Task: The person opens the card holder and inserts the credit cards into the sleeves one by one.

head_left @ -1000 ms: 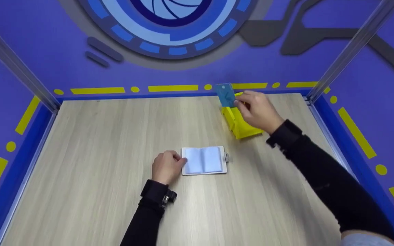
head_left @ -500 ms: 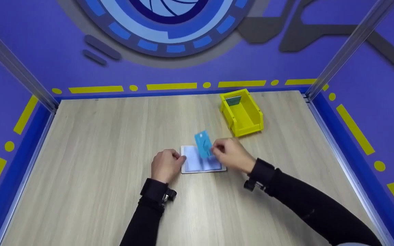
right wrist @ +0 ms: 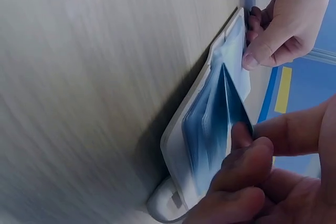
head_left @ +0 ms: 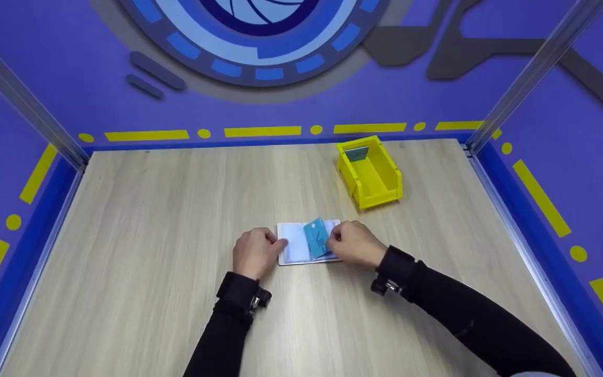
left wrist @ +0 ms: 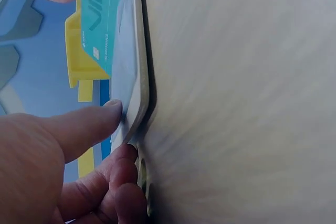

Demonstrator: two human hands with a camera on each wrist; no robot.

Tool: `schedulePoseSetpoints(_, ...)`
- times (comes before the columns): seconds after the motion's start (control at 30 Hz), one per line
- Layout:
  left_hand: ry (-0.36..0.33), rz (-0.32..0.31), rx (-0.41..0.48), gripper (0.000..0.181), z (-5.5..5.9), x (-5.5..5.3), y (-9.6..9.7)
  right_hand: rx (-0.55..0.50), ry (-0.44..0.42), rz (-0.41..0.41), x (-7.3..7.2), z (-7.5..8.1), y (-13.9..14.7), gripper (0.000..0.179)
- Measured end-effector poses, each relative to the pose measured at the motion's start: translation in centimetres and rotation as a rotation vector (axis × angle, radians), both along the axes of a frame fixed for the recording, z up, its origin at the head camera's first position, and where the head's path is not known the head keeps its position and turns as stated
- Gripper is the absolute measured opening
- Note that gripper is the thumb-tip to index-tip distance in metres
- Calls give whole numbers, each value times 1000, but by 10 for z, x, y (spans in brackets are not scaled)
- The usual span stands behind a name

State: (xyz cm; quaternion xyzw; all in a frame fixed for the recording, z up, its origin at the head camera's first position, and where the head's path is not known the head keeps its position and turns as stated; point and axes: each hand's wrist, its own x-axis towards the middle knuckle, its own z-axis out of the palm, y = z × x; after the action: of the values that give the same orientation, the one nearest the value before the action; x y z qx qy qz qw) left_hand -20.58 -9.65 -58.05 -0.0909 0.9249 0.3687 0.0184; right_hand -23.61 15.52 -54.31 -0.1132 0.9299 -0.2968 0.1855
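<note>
An open card holder with clear plastic sleeves lies on the table, its pale cover flat underneath. At its left edge my left hand pinches the cover between thumb and fingers, as the left wrist view shows. Over the right half, my right hand pinches a teal card by its right side. The card is tilted, and its lower edge meets the sleeves. The right wrist view shows the sleeves fanned a little; whether the card is inside one I cannot tell.
A yellow bin stands behind and to the right of the card holder, with a dark green card leaning at its back. Blue panels enclose the wooden table at the back and sides.
My right hand has brought the teal card from beside the yellow bin toward me and left, then down onto the card holder's sleeves. The left hand has stayed at the cover's edge.
</note>
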Motion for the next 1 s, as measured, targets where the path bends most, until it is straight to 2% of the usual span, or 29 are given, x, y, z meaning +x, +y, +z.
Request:
schedulePoseSetpoints(0.3,-13,-4,16,25,1,0,1,39,-28,23,-2,-1,-1,29)
schedulePoseSetpoints(0.53,2,-22,9,23,0,1,1,39,-40,-6,0,2,0,33)
schedulePoseSetpoints(0.87,0,-27,1,24,2,1,2,41,-45,-7,1,0,-4,34)
schedulePoseSetpoints(1.0,-14,-24,5,25,2,0,1,39,-46,-7,-1,0,-7,29)
